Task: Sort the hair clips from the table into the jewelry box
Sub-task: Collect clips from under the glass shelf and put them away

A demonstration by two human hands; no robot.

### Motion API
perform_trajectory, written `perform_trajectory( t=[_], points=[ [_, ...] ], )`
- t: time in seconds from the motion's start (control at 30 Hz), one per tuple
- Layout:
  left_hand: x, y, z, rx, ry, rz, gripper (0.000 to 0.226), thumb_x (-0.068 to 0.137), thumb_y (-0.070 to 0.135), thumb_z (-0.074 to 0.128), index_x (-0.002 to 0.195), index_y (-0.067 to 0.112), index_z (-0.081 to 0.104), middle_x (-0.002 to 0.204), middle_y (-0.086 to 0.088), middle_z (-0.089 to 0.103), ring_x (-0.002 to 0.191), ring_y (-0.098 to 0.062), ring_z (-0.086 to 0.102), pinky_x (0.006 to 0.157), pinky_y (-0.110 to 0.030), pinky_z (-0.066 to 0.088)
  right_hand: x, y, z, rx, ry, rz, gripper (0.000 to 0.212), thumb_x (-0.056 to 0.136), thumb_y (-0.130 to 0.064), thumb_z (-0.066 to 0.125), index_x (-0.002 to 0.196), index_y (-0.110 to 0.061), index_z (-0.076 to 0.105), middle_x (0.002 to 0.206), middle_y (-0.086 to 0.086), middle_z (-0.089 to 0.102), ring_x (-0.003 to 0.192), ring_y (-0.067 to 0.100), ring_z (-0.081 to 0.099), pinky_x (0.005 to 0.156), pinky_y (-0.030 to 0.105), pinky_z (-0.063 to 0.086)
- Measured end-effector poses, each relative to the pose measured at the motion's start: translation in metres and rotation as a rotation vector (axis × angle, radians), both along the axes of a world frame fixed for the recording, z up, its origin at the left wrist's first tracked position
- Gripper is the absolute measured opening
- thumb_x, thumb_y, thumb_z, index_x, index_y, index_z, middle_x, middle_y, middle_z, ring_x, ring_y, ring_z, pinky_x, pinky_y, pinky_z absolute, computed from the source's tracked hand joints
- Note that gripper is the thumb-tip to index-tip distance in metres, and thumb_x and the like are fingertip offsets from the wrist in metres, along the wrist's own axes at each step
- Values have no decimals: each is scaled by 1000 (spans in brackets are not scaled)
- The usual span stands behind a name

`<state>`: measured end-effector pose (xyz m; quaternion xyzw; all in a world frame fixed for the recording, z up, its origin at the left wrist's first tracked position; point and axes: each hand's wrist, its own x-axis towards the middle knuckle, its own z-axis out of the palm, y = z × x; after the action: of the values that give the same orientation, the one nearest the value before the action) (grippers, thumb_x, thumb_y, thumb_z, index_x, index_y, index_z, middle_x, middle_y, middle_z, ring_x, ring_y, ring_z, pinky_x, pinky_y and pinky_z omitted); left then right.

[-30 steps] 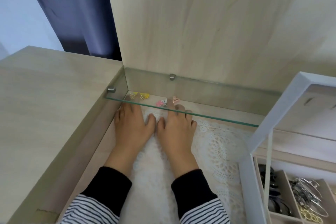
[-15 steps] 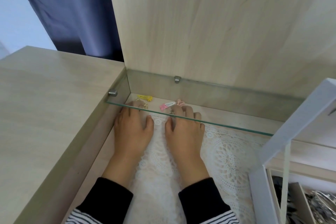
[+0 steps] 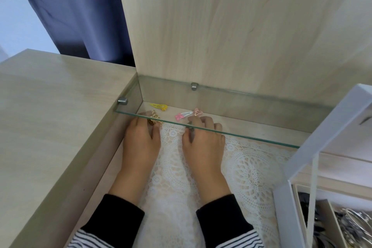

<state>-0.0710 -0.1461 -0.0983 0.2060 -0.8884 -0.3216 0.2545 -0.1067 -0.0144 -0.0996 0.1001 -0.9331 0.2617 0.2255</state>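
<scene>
Nearest: two dark sleeves w/ striped cuffs at bottom edge, forearms reaching fwd over a white lace doily [image 3: 249, 169] laid on the table [image 3: 50, 127] recess. Near right: white jewelry box [image 3: 289, 217], lid up, compartments showing dark items and silver bangles; contents too blurred to itemise. Mid: left hand [image 3: 141, 143] palm down on left edge of doily, fingers curled fwd under the glass shelf [image 3: 211, 130] edge, tips touching a cluster of gold rings/clip [image 3: 154, 118]; whether pinched or merely touched, cannot tell. Right hand [image 3: 203, 143] palm down beside it, hands apart w/ doily showing between. Right thumb and index drawn together on a small dark clip [image 3: 190, 127] at the shelf edge, gripping it; remaining fingers curled loosely, tips past the glass line. Beyond the fingers, seen through the glass, on the wood surface: pink bow clip [image 3: 182, 116] just left of and beyond right index; pink triangular clip [image 3: 197, 111] just right of it, near right fingertips; yellow clip [image 3: 159, 106] farther back left, near rear wall, apart from both hands. All these clips lie on the table under the shelf, well apart from the box. Shelf sits on metal pegs: one left [image 3: 122, 101], one rear [image 3: 194, 86]. Far: upright wood panel, blue curtain [image 3: 80, 16] at far left.
</scene>
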Motion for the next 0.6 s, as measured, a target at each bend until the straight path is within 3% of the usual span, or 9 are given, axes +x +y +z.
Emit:
perform_trajectory(
  t=[0.2, 0.4, 0.6],
  points=[
    [1, 1, 1, 54, 24, 20, 21, 92, 16, 61, 107, 2, 61, 96, -14, 63, 88, -29, 58, 72, -29, 41, -1, 1, -1, -24, 29, 14, 23, 73, -16, 70, 95, -22, 67, 94, 1, 63, 77, 25, 53, 64, 30, 39],
    [-1, -1, 0, 45, 102, -37, 18, 94, 12, 55, 110, 6, 52, 91, -13, 63, 83, -31, 59, 70, -45, 50, -2, 1, -2, -36, 55, 13, 21, 73, -15, 71, 93, -19, 66, 90, 2, 63, 75, 24, 53, 62, 29, 36],
    [-2, -1, 0, 36, 143, -85, 18, 91, 10, 57, 108, 7, 52, 89, -11, 65, 81, -30, 62, 71, -48, 51, -1, 2, 2, -62, 49, 18, 23, 75, -19, 71, 96, -19, 62, 85, 1, 59, 74, 23, 51, 62, 29, 36]
  ],
)
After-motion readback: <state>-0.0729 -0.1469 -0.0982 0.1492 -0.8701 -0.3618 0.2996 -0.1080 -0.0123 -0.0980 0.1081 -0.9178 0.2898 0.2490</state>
